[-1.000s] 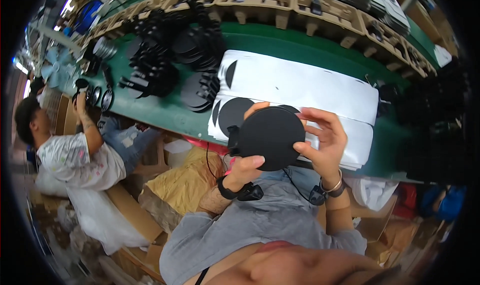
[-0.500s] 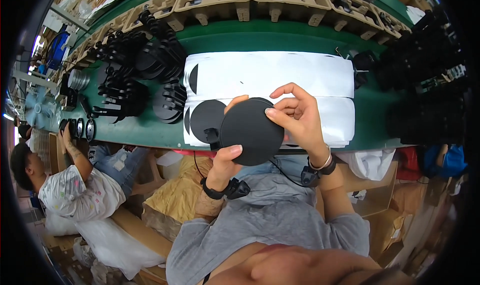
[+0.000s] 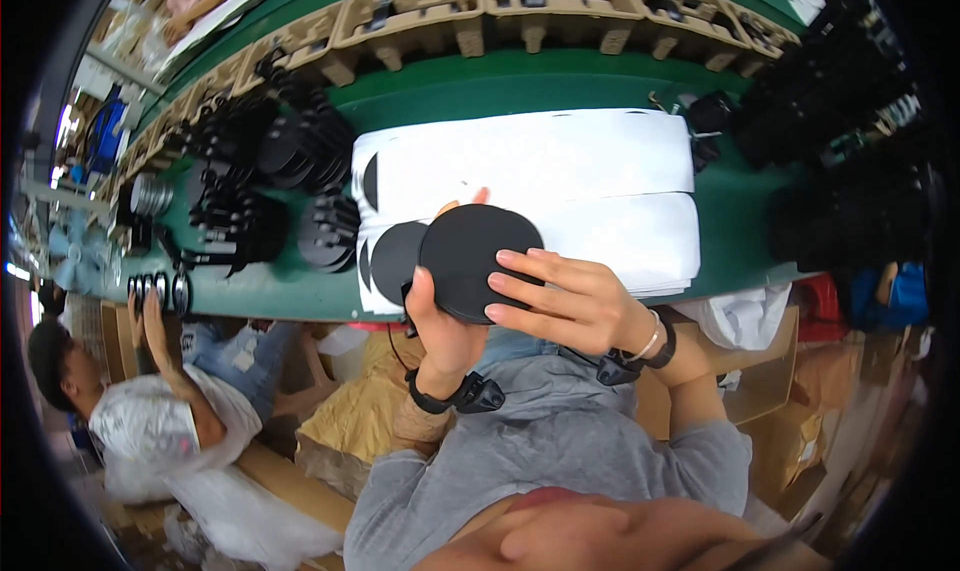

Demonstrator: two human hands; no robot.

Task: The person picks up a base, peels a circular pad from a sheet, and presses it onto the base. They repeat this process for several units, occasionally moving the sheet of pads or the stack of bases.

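Note:
I hold a flat black disc (image 3: 470, 256) up in front of my chest, above the near edge of the green bench. My left hand (image 3: 442, 331) grips its lower left rim, thumb along the edge. My right hand (image 3: 565, 306) lies over its lower right face with the fingers spread flat across it. Both wrists wear black bands. Behind the disc, white sheets (image 3: 560, 186) cover the bench, with another black disc (image 3: 395, 261) lying on them just left of the held one.
Piles of black round parts (image 3: 270, 186) fill the bench's left side, dark stacks (image 3: 850, 121) the right. Tan moulded trays (image 3: 470, 16) line the far edge. A seated person (image 3: 150, 421) at lower left reaches up to small rings on the bench edge. Cardboard boxes sit below.
The view has shifted, so the bench sits more centred. My right hand has slid from the disc's top edge down onto its lower right face. The held disc stays in both hands.

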